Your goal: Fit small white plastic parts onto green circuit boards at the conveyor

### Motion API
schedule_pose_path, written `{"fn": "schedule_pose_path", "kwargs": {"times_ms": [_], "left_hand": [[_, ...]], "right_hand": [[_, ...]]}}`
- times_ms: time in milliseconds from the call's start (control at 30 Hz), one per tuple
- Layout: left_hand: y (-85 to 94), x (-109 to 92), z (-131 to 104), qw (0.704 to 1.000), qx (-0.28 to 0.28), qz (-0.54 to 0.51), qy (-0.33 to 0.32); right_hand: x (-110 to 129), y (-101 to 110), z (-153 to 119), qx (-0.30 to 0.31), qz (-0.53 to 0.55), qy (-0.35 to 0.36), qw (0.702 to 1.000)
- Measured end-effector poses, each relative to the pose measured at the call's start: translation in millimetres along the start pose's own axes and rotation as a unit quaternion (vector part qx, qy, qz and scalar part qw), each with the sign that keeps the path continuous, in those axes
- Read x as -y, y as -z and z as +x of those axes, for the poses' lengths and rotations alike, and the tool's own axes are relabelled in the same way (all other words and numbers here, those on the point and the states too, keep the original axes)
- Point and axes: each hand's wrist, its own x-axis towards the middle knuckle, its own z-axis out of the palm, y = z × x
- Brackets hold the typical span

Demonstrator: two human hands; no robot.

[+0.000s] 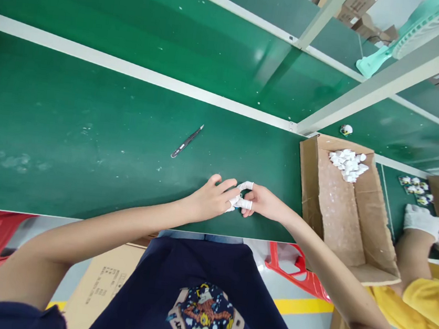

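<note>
Near the front edge of the green table (68,136), my left hand (213,200) and my right hand (263,201) meet fingertip to fingertip. White covers wrap some fingertips on both hands. Between the fingertips is a small item, mostly hidden, with a bit of blue showing; both hands close on it. Dark tweezers (187,142) lie on the table beyond my left hand, touched by neither hand.
An open cardboard box (371,203) with small white pieces (348,164) stands to the right. A small round item (346,130) lies behind it. Beyond the box are a co-worker's gloved hands (422,222) and several small items.
</note>
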Motion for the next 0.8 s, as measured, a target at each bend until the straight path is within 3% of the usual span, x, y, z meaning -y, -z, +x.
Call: {"fn": "schedule_pose_path", "kwargs": {"times_ms": [167,333,400,633,800], "left_hand": [[3.0,8,4,0.991,0.063,-0.088,0.073],[3.9,11,7,0.975,0.087,-0.153,0.137],[4.6,11,7,0.973,0.089,-0.160,0.143],[4.5,10,7,0.975,0.071,-0.155,0.145],[3.0,11,7,0.976,0.063,-0.144,0.149]], "right_hand": [[1,-2,-1,-0.007,0.008,-0.008,1.000],[4,-14,-5,-0.094,-0.151,0.013,0.984],[4,-17,-6,-0.104,-0.167,0.017,0.980],[-2,-12,0,-0.065,0.027,-0.013,0.997],[-12,-22,-8,-0.154,0.009,0.030,0.988]]}}
